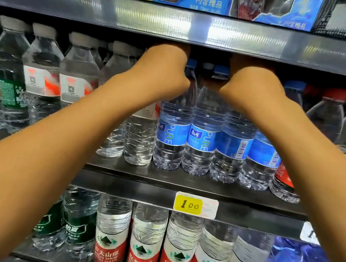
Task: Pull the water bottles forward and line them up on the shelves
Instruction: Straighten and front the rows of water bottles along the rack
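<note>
Shelves [182, 179] carry blue "PURE" bottles [173, 131] above a yellow "1.00" tag [188, 204]; my left hand [167, 61] and right hand [252, 75] reach behind them, each grip hidden, so I cannot tell.

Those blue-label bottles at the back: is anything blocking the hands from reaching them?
Yes. The front row of blue-label bottles stands before them, so both the left hand and right hand reach over its caps, under the upper shelf edge.
</note>
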### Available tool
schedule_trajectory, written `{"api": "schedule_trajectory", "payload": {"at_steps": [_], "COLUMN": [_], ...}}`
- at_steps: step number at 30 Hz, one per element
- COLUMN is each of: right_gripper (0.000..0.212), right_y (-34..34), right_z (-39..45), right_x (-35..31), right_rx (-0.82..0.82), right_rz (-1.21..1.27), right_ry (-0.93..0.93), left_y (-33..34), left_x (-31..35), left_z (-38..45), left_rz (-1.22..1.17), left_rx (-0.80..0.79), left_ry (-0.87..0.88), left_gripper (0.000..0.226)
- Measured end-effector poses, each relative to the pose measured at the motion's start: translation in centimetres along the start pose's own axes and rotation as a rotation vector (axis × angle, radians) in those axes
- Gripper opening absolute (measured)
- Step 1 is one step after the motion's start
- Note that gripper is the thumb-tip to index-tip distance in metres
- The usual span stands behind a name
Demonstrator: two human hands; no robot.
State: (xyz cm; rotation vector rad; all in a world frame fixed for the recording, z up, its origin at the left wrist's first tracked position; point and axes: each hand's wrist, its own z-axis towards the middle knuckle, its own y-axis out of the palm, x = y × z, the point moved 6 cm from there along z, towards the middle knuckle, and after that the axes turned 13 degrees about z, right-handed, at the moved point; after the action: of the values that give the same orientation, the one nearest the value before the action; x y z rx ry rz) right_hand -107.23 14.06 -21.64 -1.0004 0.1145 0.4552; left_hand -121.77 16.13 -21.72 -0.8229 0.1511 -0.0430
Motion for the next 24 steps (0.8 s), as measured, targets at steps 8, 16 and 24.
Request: {"api": "schedule_trajectory", "payload": {"at_steps": [8, 16, 24], "right_gripper": [0.038, 0.045, 0.035], "right_y": [-0.3, 0.1, 0.5], "right_z": [1.0, 0.8, 1.5], "right_x": [1.1, 1.2, 1.2], "right_rx": [-0.133, -0.045, -0.071], "right_rz": [-0.003, -0.035, -0.001], "right_ry": [0.046, 0.023, 0.004], "left_y": [0.3, 0.4, 0.6], "left_x": [0.4, 0.5, 0.0], "left_z": [-0.4, -0.1, 0.0], "left_rz": [-0.086, -0.047, -0.089], "left_rx": [0.150, 0.103, 0.074], "left_ry": [-0.011, 0.005, -0.029], "left_gripper": [0.045, 0.039, 0.051]}}
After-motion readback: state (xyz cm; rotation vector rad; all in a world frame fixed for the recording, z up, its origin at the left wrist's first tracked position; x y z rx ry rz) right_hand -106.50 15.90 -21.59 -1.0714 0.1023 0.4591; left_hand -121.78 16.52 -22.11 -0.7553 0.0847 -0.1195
